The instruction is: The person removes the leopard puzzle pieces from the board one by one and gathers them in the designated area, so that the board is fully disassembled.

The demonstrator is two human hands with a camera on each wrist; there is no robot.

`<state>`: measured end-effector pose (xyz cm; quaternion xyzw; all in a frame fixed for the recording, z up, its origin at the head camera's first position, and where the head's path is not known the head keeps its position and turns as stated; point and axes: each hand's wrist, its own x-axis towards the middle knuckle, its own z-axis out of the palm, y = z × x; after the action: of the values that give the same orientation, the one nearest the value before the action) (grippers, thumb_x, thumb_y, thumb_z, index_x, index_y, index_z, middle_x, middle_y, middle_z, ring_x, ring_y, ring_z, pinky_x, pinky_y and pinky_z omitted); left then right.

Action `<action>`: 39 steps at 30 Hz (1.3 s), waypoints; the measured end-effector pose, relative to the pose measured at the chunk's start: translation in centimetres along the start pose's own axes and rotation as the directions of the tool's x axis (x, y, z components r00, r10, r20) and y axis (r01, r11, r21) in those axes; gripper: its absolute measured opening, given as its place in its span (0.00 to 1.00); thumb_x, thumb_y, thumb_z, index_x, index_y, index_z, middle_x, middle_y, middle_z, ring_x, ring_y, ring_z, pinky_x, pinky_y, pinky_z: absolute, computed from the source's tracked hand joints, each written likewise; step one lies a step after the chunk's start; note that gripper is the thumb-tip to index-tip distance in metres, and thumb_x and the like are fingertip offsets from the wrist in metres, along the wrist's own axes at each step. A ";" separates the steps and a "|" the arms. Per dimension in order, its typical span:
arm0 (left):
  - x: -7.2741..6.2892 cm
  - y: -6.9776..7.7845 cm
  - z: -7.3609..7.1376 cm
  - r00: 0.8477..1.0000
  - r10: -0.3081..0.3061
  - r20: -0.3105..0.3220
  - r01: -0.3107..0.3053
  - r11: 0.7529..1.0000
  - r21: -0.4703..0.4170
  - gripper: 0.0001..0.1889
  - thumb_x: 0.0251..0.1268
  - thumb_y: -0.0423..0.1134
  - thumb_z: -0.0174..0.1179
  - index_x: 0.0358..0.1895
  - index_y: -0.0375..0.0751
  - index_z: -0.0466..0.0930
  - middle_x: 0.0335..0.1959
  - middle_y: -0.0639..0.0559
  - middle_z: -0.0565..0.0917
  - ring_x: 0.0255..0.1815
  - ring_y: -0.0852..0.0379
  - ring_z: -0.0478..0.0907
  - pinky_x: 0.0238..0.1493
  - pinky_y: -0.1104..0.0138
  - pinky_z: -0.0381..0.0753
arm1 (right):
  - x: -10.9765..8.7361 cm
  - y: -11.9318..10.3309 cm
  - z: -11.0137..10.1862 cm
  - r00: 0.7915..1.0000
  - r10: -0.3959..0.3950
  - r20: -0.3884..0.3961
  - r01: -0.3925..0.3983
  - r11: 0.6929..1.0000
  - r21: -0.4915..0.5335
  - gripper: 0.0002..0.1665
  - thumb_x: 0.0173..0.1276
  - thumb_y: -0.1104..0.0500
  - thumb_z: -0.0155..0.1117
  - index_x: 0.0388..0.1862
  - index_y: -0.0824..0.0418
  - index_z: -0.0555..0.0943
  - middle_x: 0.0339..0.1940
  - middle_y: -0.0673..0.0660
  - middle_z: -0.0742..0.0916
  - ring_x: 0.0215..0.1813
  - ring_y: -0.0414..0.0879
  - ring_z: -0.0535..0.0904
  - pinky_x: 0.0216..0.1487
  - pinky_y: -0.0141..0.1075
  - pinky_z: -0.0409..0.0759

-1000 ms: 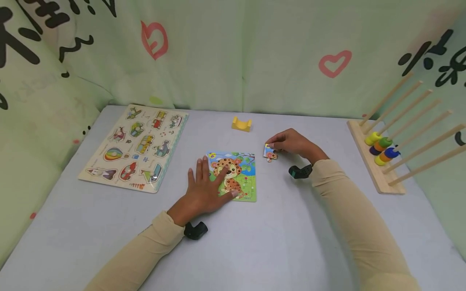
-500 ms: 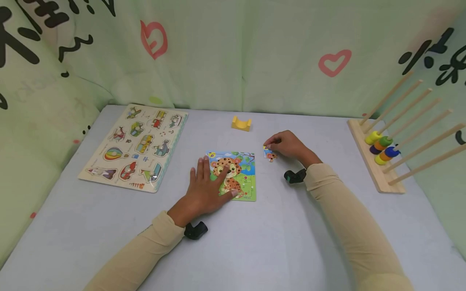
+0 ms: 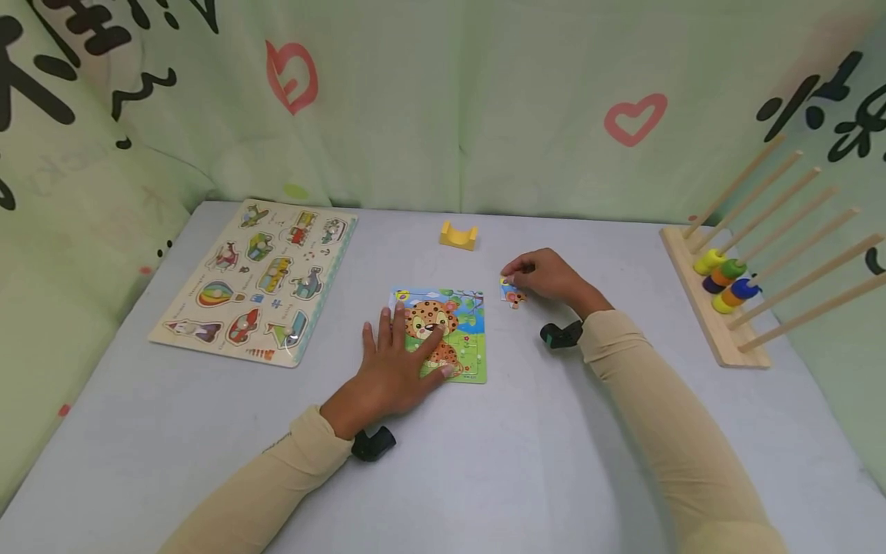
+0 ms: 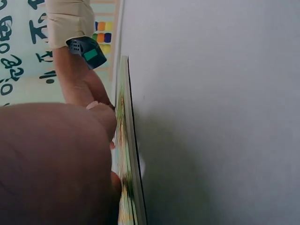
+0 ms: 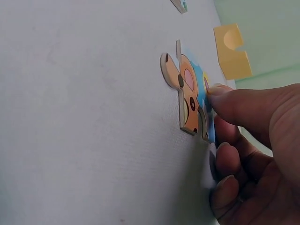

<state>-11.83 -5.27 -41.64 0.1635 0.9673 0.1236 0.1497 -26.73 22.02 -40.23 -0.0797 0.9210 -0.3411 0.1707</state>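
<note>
A small jigsaw puzzle (image 3: 471,346) with a spotted leopard cub on green and blue lies at the middle of the table. My left hand (image 3: 391,377) rests on its left part, fingers spread and straight, covering some of the picture. To the right of the puzzle, my right hand (image 3: 547,275) pinches a puzzle piece (image 3: 513,295) by its edge. In the right wrist view this puzzle piece (image 5: 190,101) shows an orange ear and eye on blue, with the thumb against its face. The left wrist view catches the puzzle's edge (image 4: 125,140) side-on.
At the left lies a wooden board (image 3: 266,281) with vehicle pictures. A yellow curved block (image 3: 459,236) sits near the table's back. On the right stands a wooden peg rack (image 3: 720,308) with several coloured rings. Green printed cloth (image 3: 464,108) hangs behind.
My right hand, still pinching the puzzle piece, has shifted slightly left and towards me, then stayed put. My left hand has slid a little towards me on the puzzle.
</note>
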 end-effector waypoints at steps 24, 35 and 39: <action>0.0 -0.2 -0.7 0.999 -0.010 0.046 0.012 0.999 -0.030 0.39 0.67 0.69 0.46 0.78 0.61 0.51 0.76 0.31 0.32 0.74 0.30 0.24 0.68 0.38 0.35 | 0.4 -5.1 1.0 0.981 -0.118 0.152 0.118 0.993 0.009 0.17 0.73 0.57 0.59 0.56 0.62 0.83 0.54 0.57 0.84 0.53 0.49 0.76 0.55 0.44 0.74; 0.2 0.1 -0.3 0.999 -0.005 0.033 0.005 1.000 0.001 0.39 0.67 0.69 0.46 0.78 0.60 0.52 0.76 0.29 0.34 0.74 0.29 0.26 0.68 0.37 0.38 | 0.7 -6.5 2.3 0.935 -0.245 0.257 0.222 0.968 0.118 0.17 0.75 0.59 0.56 0.57 0.64 0.82 0.49 0.54 0.87 0.55 0.46 0.80 0.58 0.42 0.73; 0.0 0.1 -0.4 1.000 0.004 0.018 -0.004 1.000 0.005 0.39 0.67 0.69 0.47 0.78 0.59 0.53 0.76 0.28 0.34 0.74 0.28 0.28 0.68 0.37 0.39 | 0.7 -7.2 2.6 0.910 -0.285 0.303 0.260 0.958 0.120 0.18 0.76 0.58 0.55 0.58 0.63 0.82 0.50 0.53 0.87 0.55 0.46 0.80 0.59 0.43 0.73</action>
<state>-11.93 -5.25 -41.21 0.1668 0.9659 0.1199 0.1576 -26.19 14.84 -37.54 -0.2543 0.8476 -0.3795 0.2700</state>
